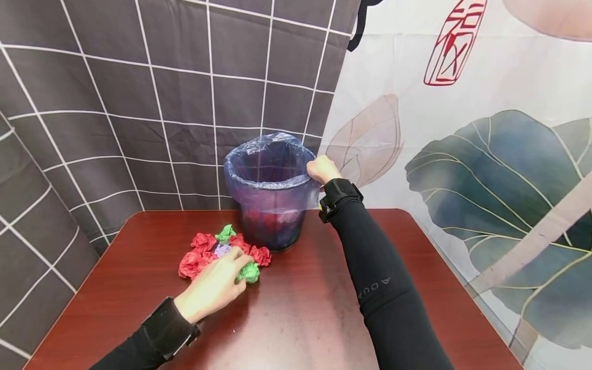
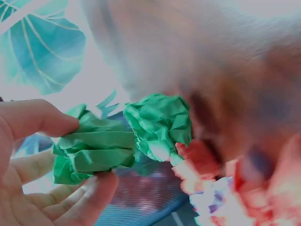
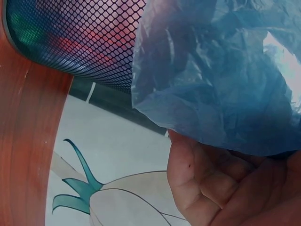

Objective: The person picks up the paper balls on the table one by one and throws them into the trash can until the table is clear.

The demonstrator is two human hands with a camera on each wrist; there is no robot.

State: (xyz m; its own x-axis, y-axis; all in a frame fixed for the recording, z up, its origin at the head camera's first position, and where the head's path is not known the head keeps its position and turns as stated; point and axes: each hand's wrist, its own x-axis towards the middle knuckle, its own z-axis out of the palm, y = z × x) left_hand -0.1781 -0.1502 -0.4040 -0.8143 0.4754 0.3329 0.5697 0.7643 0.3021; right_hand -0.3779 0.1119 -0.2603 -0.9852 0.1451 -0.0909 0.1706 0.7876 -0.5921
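My left hand point(image 1: 215, 281) is low over the table and pinches a crumpled green paper ball point(image 2: 94, 148) between thumb and fingers. In the left wrist view, a second green paper ball point(image 2: 160, 126) shows just beyond the held one. Crumpled red paper balls point(image 1: 190, 264), a purple one point(image 1: 222, 250) and another green one lie around my fingers. My right hand point(image 1: 322, 169) grips the right rim of a mesh bin point(image 1: 265, 228), its fingers curled at the edge of the blue plastic bag point(image 3: 221, 80) that lines it. Through the mesh, red and green paper shows inside.
The bin stands at the back edge of the red-brown wooden table point(image 1: 296, 318). Behind it hang a dark grey cloth point(image 1: 180, 97) with a white grid and a white cloth point(image 1: 370, 77) printed with leaves.
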